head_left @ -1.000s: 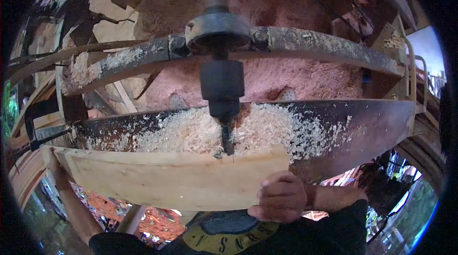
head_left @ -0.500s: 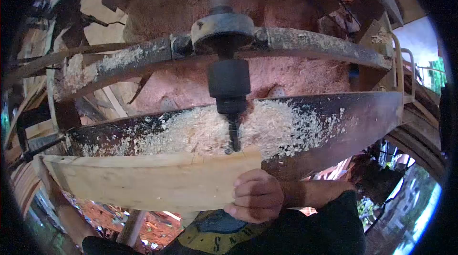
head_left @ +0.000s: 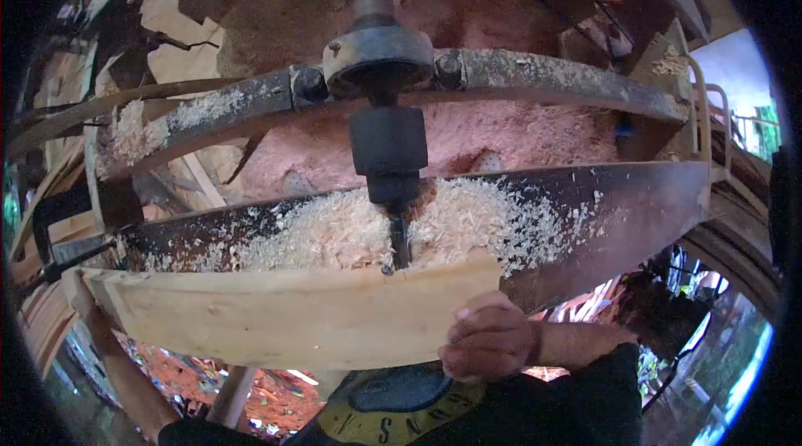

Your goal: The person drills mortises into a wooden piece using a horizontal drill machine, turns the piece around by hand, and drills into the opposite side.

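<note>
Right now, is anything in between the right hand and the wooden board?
Nothing visible: the right hand grips the wooden board directly, near one end. The wood shavings lie beyond the board's far edge.

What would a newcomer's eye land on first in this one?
Probably the dark drill chuck at the centre of the view, its bit pointing down by the far edge of a pale wooden board. Wood shavings lie heaped around the bit on a dark beam. Nearer the wearer, the right hand grips the board's right end.
</note>
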### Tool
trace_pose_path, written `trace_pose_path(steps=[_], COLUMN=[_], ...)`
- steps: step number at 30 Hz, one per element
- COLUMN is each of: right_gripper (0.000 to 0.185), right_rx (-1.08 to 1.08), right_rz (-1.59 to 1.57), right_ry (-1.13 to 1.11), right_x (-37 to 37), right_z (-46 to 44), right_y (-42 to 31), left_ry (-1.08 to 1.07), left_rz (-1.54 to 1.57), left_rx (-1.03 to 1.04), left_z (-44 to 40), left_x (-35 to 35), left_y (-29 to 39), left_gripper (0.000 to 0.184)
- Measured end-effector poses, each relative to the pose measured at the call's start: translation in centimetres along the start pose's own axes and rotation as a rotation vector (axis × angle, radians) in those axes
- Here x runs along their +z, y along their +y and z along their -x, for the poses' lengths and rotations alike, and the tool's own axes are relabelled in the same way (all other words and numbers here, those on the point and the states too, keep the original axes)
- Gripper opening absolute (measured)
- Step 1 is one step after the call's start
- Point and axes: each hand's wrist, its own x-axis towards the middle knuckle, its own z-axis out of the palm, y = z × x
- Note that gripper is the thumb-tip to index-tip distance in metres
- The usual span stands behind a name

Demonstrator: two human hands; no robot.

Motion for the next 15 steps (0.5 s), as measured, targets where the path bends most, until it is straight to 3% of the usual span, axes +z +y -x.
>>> trace_pose_path(steps=[3, 6, 12, 15], right_gripper=[0.02, 0.015, 0.013, 0.017], right_rx=[0.005, -0.018, -0.071, -0.036], right_rz=[-0.048, -0.027, 0.007, -0.009], right_ry=[-0.076, 0.071, 0.141, 0.018], right_x=[1.1, 3.8, 5.7, 4.7], right_z=[-1.4, -2.2, -3.4, -3.6], right_y=[-0.3, -0.4, -0.5, -0.7], left_ry=[-0.014, -0.026, -0.024, -0.027], left_rz=[-0.011, -0.021, -0.021, -0.033], left_rx=[-0.026, -0.035, -0.046, -0.057], left_z=[-1.5, -2.2, -3.7, -3.1], left_x=[-0.3, -0.3, 0.3, 0.4], left_y=[-1.1, -1.5, -2.1, -2.2], left_gripper=[0.069, 0.068, 0.067, 0.067])
